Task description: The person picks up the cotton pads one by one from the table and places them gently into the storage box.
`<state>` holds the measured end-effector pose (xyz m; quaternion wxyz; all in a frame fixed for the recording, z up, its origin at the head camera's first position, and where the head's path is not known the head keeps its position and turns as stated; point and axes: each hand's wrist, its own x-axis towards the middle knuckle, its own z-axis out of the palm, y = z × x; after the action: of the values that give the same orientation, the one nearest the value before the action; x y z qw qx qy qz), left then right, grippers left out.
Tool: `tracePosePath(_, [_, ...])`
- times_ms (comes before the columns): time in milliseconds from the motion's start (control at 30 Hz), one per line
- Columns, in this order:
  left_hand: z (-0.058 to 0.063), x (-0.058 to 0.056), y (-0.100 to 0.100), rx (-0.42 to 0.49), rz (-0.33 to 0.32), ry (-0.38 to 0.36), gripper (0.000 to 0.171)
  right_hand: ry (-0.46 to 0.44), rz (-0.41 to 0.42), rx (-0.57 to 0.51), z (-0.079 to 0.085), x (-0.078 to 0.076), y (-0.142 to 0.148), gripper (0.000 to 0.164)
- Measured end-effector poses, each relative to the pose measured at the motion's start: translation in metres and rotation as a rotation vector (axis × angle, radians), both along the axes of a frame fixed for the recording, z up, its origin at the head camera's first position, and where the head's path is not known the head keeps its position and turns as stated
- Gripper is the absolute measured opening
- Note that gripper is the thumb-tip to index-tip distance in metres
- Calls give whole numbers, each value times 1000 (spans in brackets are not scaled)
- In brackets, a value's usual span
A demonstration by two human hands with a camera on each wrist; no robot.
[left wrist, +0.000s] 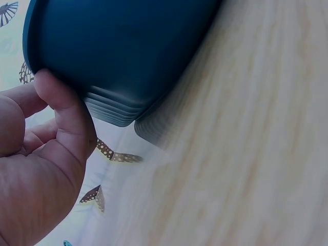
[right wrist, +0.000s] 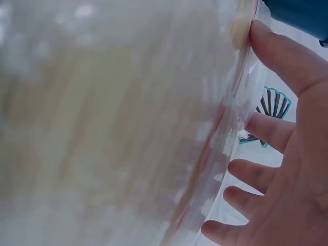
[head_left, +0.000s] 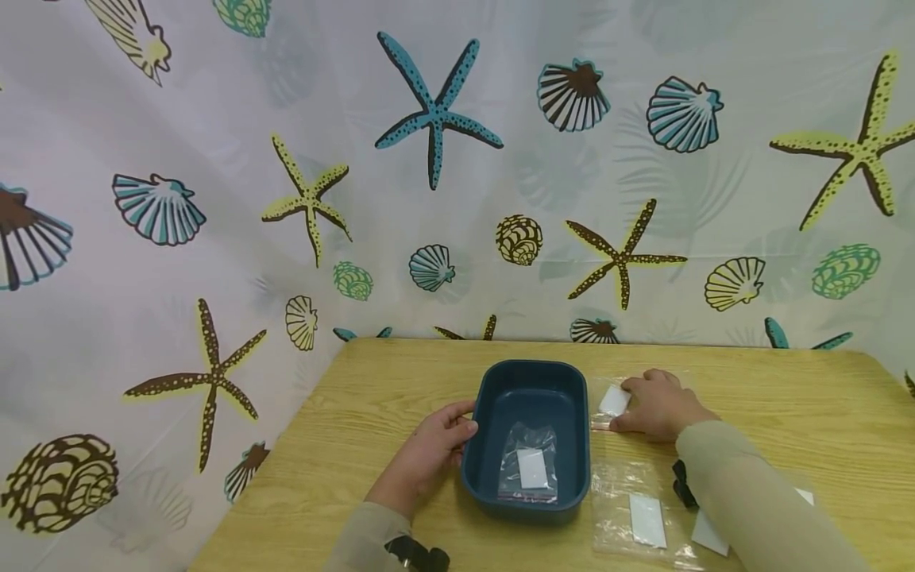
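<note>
A dark blue plastic bin [head_left: 525,515] stands on the table, holding a clear zip bag [head_left: 525,437] with a white card inside. My left hand [head_left: 432,445] holds the bin's left side; the left wrist view shows the thumb against the bin's corner near the rim. My right hand [head_left: 658,405] rests on another clear zip bag [head_left: 600,423] lying right of the bin, its fingertips around the white card [head_left: 613,401]. Spread fingers touch that bag's edge in the right wrist view, the red zip line [right wrist: 218,123] running beside them.
Nearer me on the wooden table [head_left: 343,405] lies a clear bag [head_left: 615,508] with a white card [head_left: 647,520]. Another white card [head_left: 709,534] shows partly under my right forearm. Behind the table hangs a curtain [head_left: 457,214] printed with starfish and shells.
</note>
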<state>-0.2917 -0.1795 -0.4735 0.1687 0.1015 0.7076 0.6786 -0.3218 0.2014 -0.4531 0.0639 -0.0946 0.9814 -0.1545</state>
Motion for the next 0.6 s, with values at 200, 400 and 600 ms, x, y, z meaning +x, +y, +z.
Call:
tracePosePath(200, [1,1,1,6,1,1,49,10,1,-7,2,1,-2,79])
tracePosePath(400, [1,2,1,3,-2,1,49,9,-4,-20,1,0,-2,72])
tracePosePath(600, [1,1,1,16,-5,0,48,24,7,-31,0,-1,-2,69])
